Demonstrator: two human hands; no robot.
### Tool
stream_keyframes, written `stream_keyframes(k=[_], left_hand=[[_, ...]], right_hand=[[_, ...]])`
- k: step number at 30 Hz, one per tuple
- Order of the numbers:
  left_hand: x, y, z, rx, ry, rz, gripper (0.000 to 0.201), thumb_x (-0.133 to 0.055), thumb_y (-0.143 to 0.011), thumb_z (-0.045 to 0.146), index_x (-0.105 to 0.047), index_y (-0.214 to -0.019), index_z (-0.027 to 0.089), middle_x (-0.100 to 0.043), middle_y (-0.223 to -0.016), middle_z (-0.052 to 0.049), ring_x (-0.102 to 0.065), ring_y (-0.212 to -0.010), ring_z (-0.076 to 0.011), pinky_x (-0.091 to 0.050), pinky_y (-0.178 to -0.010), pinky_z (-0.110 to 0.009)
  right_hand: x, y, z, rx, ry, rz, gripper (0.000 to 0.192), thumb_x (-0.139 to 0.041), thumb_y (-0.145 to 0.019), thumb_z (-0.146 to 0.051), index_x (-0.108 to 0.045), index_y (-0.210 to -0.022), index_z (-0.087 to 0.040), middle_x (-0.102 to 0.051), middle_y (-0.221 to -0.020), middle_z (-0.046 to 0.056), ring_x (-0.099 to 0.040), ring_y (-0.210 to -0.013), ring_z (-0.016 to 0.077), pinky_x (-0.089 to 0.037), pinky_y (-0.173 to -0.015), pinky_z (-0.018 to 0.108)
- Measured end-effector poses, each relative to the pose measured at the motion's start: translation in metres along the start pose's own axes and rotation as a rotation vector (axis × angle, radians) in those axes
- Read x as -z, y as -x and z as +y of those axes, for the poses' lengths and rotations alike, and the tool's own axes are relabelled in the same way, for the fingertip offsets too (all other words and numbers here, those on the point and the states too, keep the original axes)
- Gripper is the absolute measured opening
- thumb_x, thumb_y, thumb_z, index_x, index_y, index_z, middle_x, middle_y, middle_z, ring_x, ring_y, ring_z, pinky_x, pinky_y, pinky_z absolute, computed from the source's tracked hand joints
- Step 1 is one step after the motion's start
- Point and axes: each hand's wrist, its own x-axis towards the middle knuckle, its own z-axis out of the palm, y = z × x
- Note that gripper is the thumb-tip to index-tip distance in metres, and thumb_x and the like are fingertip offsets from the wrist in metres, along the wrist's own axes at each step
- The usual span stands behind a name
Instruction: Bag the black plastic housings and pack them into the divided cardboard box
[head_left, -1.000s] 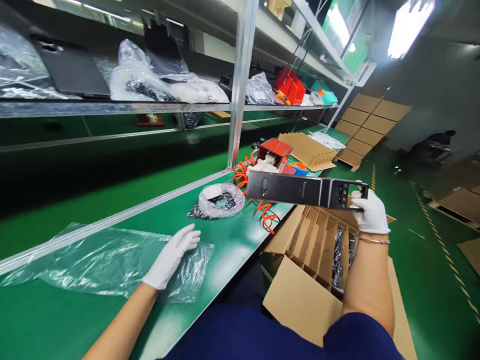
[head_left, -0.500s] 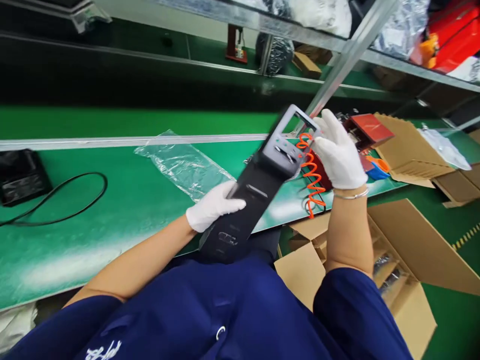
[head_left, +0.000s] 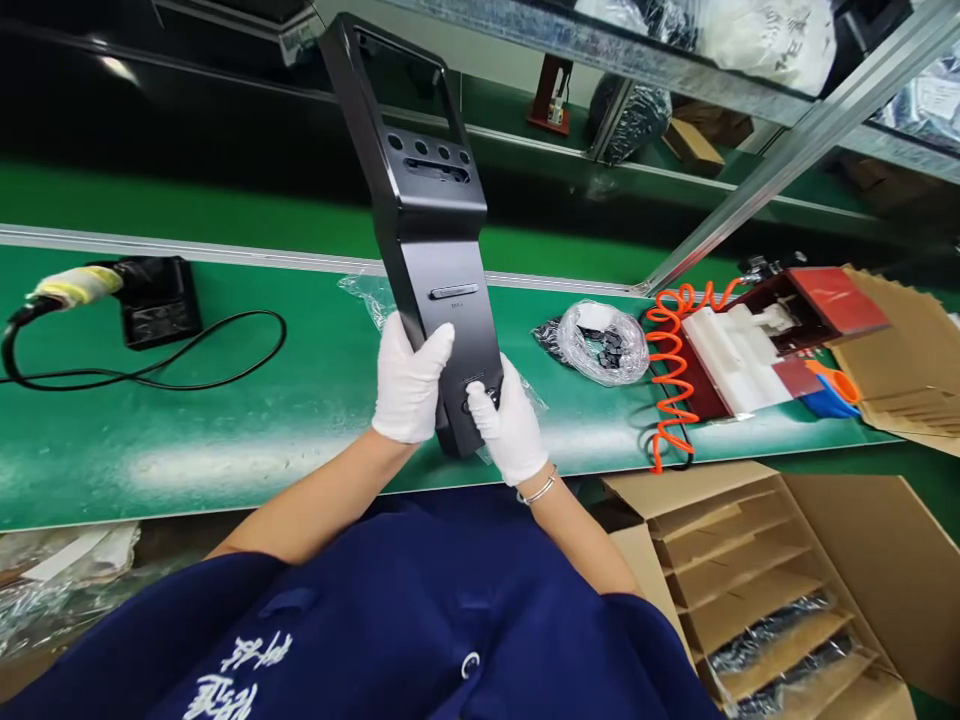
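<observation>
Both hands [head_left: 457, 400] grip black panel [head_left: 424, 200]; its label unreadable.

The long black plastic panel [head_left: 431, 225], held flat over the cardboard box a second ago, is now raised upright above the green tabletop [head_left: 225, 430]. Its lower end is now gripped by both white-gloved hands, the left hand [head_left: 409, 385] and the right hand [head_left: 510, 425], side by side.
</observation>
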Motion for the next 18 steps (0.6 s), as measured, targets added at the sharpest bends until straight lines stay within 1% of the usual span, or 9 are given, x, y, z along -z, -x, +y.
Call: stream_keyframes(k=[3, 5, 8, 10, 12, 14, 16, 18], left_hand=[[0.0, 0.001, -0.003, 0.002, -0.052, 0.02, 0.047, -0.083, -0.071, 0.055, -0.056, -0.089, 0.022, -0.068, -0.091, -0.002, -0.067, -0.083, -0.0201, -0.06, -0.078, -0.034], [0.0, 0.0, -0.006, 0.006, -0.085, 0.003, 0.047, -0.082, -0.072, 0.056, -0.055, -0.089, 0.022, -0.068, -0.091, -0.003, -0.067, -0.085, -0.021, -0.06, -0.079, -0.036], [-0.001, -0.005, -0.008, 0.012, -0.072, -0.06, 0.047, -0.081, -0.074, 0.057, -0.056, -0.092, 0.022, -0.069, -0.096, -0.005, -0.068, -0.09, -0.0233, -0.06, -0.083, -0.038], [-0.001, -0.01, -0.008, 0.001, -0.037, -0.108, 0.047, -0.077, -0.077, 0.059, -0.058, -0.098, 0.022, -0.07, -0.103, -0.007, -0.069, -0.095, -0.0251, -0.059, -0.087, -0.041], [-0.002, -0.012, -0.007, -0.018, -0.049, -0.194, 0.047, -0.068, -0.084, 0.062, -0.058, -0.107, 0.022, -0.069, -0.115, -0.01, -0.068, -0.105, -0.0272, -0.057, -0.095, -0.044], [-0.004, -0.01, -0.006, -0.051, -0.142, -0.332, 0.052, -0.056, -0.091, 0.064, -0.057, -0.12, 0.021, -0.066, -0.127, -0.013, -0.064, -0.118, -0.0288, -0.051, -0.105, -0.046], [-0.008, -0.002, -0.005, -0.1, -0.244, -0.483, 0.066, -0.048, -0.094, 0.067, -0.048, -0.137, 0.017, -0.058, -0.141, -0.017, -0.056, -0.131, -0.0299, -0.043, -0.114, -0.048], [-0.011, 0.008, -0.005, -0.14, -0.334, -0.574, 0.082, -0.05, -0.091, 0.07, -0.035, -0.15, 0.014, -0.048, -0.151, -0.021, -0.049, -0.139, -0.0323, -0.039, -0.118, -0.049]], right_hand=[[0.003, -0.003, 0.006, 0.05, -0.018, 0.007, 0.052, -0.046, -0.1, -0.051, -0.051, -0.142, -0.021, -0.061, -0.141, 0.009, -0.058, -0.129, 0.0225, -0.044, -0.114, 0.038], [0.005, -0.003, 0.01, 0.058, -0.038, 0.021, 0.05, -0.041, -0.102, -0.049, -0.053, -0.141, -0.02, -0.062, -0.139, 0.009, -0.059, -0.128, 0.0218, -0.045, -0.114, 0.038], [0.011, -0.001, 0.01, 0.008, -0.105, 0.019, 0.051, -0.047, -0.1, -0.052, -0.054, -0.14, -0.022, -0.063, -0.139, 0.008, -0.06, -0.128, 0.0221, -0.046, -0.114, 0.039], [0.018, 0.001, 0.006, -0.031, -0.2, 0.024, 0.051, -0.051, -0.098, -0.054, -0.056, -0.139, -0.023, -0.063, -0.14, 0.006, -0.059, -0.129, 0.0219, -0.047, -0.114, 0.039], [0.024, 0.001, 0.0, -0.04, -0.309, 0.073, 0.053, -0.055, -0.095, -0.055, -0.056, -0.138, -0.023, -0.062, -0.142, 0.006, -0.058, -0.132, 0.0222, -0.047, -0.114, 0.04], [0.027, 0.001, -0.005, -0.035, -0.372, 0.17, 0.057, -0.061, -0.091, -0.053, -0.055, -0.139, -0.022, -0.06, -0.145, 0.006, -0.054, -0.136, 0.0231, -0.046, -0.116, 0.042], [0.028, 0.0, -0.007, -0.04, -0.372, 0.276, 0.063, -0.065, -0.089, -0.051, -0.052, -0.142, -0.021, -0.058, -0.147, 0.007, -0.05, -0.14, 0.0237, -0.044, -0.118, 0.044], [0.027, -0.001, -0.007, -0.045, -0.341, 0.371, 0.064, -0.063, -0.089, -0.051, -0.05, -0.145, -0.02, -0.056, -0.149, 0.008, -0.047, -0.142, 0.0237, -0.042, -0.119, 0.046]])
